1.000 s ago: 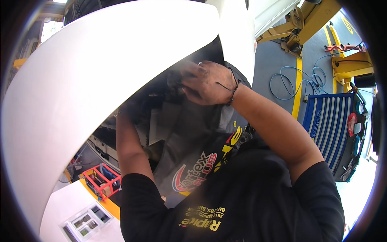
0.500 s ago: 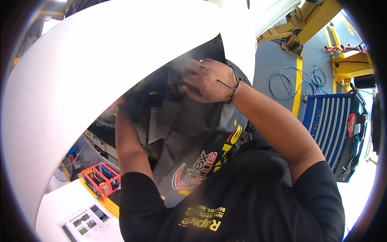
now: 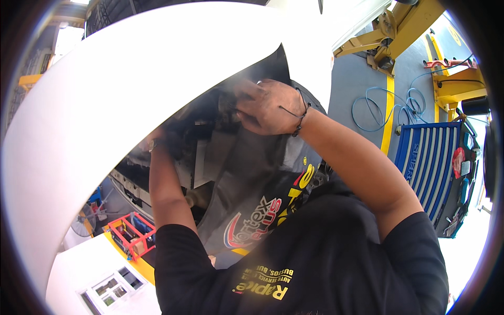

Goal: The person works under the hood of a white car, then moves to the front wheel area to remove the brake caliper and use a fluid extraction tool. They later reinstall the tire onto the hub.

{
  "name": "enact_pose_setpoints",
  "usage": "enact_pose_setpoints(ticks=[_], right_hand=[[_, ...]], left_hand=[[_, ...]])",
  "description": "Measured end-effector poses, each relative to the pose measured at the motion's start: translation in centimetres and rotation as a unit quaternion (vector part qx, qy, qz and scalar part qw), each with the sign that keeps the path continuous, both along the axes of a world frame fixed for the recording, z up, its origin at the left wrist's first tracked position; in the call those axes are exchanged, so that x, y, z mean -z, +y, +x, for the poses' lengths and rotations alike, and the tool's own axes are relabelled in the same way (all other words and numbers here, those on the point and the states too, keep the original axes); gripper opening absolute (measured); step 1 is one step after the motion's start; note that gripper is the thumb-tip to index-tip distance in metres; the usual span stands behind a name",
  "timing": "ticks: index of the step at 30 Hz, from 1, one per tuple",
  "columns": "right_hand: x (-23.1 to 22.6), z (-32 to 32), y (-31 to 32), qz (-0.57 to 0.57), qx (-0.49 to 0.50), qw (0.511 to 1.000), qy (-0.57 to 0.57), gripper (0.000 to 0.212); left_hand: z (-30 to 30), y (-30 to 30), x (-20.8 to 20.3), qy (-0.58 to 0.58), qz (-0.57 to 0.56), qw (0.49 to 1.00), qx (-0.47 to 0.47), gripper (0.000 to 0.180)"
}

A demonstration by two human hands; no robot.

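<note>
Both arms reach into a car's dark engine bay (image 3: 207,113) beneath a raised white hood (image 3: 142,79). My right hand (image 3: 270,106) has a ring and a dark cord bracelet. Its fingers curl downward among dark parts near the hood's edge, and whatever they grip is hidden. My left hand (image 3: 146,143) is mostly covered by the hood, so its fingers do not show; a watch (image 3: 153,143) circles that wrist. Between the arms, a dark printed fender cover (image 3: 231,181) drapes over the car's side. A pale flat-sided part (image 3: 200,163) stands beside my left forearm.
Yellow lift arms (image 3: 404,31) stand at the far right. A blue hose (image 3: 370,113) coils on the grey floor near a blue tool cabinet (image 3: 425,163) topped with items. A red-framed cart (image 3: 131,236) stands at the lower left.
The view has shifted slightly, moving the hood's edge a little. My right hand has moved slightly left and down in the picture; its fingers stay curled. My left arm is nearly still.
</note>
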State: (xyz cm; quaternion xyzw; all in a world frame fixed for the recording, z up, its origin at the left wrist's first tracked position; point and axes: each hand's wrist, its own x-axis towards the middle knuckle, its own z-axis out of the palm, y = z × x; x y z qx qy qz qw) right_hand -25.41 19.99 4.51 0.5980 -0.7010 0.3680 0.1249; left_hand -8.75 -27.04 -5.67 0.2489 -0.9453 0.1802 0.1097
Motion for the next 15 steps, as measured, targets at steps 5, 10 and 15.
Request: enact_pose_setpoints(ticks=[5,10,15], right_hand=[[-0.1,0.0,0.1,0.002,0.003,1.000,-0.007,0.016],[0.1,-0.1,0.3,0.013,-0.005,1.000,-0.001,0.017],[-0.6,0.5,-0.3,0.028,0.011,1.000,0.003,0.022]], left_hand=[[-0.1,-0.5,-0.7,0.069,0.036,0.994,0.074,0.050],[1.5,-0.5,-1.7,0.088,0.006,0.991,0.103,0.049],[3.6,5.3,-8.6,0.191,0.099,0.963,0.161,0.049]])
